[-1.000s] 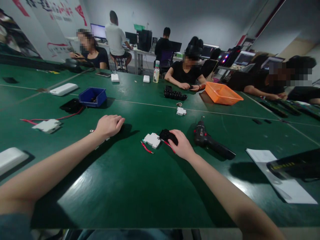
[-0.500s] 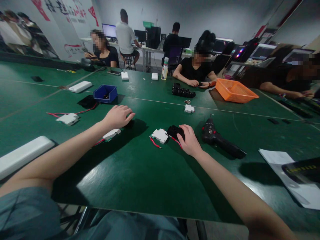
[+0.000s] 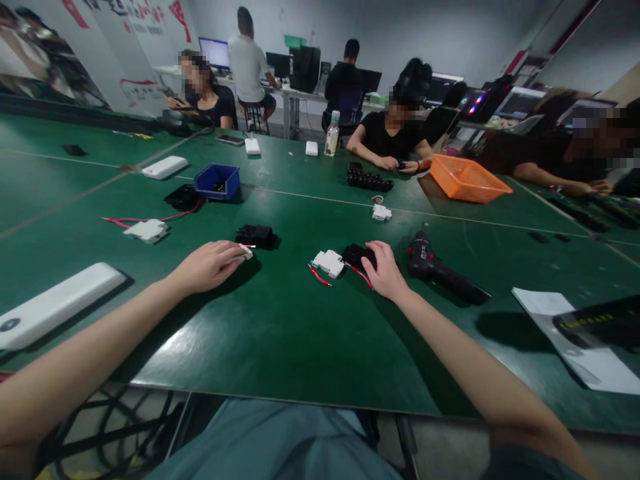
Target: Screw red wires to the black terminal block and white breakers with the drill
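My left hand lies low over the table with its fingers closed over a white circuit breaker, mostly covered by them. Just beyond its fingertips sits a black plastic block. My right hand has thumb and fingers around the right end of another black plastic block. Left of that block, close against it, lies a second white circuit breaker with red wire by it. Right of my right hand rests a black power screwdriver.
Farther left are a blue bin, a black case and a wired white breaker. A long white case lies near left, papers at right. An orange basket stands before a co-worker across the table.
My left hand has moved back toward me, off the left black block and onto the white breaker. My right hand stays at its block. The view has shifted slightly.
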A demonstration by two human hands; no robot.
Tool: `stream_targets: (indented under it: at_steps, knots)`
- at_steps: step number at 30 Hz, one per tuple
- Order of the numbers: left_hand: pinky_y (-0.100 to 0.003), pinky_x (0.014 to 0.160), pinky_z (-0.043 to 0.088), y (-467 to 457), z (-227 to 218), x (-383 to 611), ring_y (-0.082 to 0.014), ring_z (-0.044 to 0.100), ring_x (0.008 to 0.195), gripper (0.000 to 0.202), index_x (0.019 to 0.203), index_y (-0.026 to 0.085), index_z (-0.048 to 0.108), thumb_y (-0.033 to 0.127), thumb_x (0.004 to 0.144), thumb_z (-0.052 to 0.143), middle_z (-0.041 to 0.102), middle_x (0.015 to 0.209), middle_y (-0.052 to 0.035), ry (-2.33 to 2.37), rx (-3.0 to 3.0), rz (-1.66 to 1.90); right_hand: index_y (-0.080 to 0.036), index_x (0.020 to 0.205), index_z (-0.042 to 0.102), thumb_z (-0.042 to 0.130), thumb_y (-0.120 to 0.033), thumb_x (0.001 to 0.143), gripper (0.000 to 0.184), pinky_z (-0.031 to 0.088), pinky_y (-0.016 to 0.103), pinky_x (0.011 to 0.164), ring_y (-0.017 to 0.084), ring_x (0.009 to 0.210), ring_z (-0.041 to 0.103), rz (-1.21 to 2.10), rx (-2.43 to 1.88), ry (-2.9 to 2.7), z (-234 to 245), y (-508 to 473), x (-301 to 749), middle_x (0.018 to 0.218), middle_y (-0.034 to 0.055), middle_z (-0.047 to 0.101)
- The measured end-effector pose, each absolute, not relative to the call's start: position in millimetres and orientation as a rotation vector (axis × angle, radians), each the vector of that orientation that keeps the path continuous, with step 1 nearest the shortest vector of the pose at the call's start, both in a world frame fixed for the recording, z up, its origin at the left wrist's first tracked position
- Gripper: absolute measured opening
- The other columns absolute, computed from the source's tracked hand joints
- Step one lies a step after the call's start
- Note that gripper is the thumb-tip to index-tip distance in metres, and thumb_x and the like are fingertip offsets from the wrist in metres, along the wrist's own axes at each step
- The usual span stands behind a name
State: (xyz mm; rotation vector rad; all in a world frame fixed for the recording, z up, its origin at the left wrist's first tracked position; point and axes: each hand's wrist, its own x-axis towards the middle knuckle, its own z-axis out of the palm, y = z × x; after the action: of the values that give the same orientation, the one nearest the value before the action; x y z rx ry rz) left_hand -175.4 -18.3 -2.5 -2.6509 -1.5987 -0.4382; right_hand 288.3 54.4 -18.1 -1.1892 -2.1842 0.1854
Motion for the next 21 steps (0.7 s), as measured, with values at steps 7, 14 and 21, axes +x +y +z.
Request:
stream_targets:
  at_steps: [7, 14, 21]
  knots:
    - [-0.038, 0.106, 0.046, -14, -9, -172, -0.0232, 0.059, 0.121, 0.04, 0.126, 0.025, 0.065, 0.036, 0.095, 0.042, 0.065, 0.13, -0.0066, -1.598, -2.652, -0.605, -0.016, 0.134, 0.051, 0.041, -0.045, 0.101, 0.046, 0.038, 0.053, 0.114, 0.031, 0.13, 0.046, 0.181, -1.196, -2.191, -21, 56, 289, 0.133, 0.018, 0.047]
    - [-0.037, 0.112, 0.043, -15, -15, -177, -0.0226, 0.053, 0.133, 0.052, 0.143, 0.026, 0.053, 0.036, 0.093, 0.042, 0.054, 0.146, -0.0042, -1.531, -2.701, -0.508, -0.016, 0.135, 0.051, 0.035, -0.046, 0.103, 0.046, 0.038, 0.054, 0.113, 0.031, 0.13, 0.046, 0.188, -1.177, -2.194, -23, 57, 290, 0.133, 0.0179, 0.048]
    - [-0.039, 0.102, 0.049, 11, -10, -176, -0.0249, 0.062, 0.116, 0.044, 0.131, 0.023, 0.063, 0.036, 0.094, 0.044, 0.066, 0.129, -0.0082, -1.318, -2.726, -0.486, -0.015, 0.134, 0.051, 0.037, -0.044, 0.103, 0.045, 0.037, 0.049, 0.114, 0.029, 0.13, 0.045, 0.163, -1.18, -2.206, -23, 57, 290, 0.133, 0.0179, 0.049]
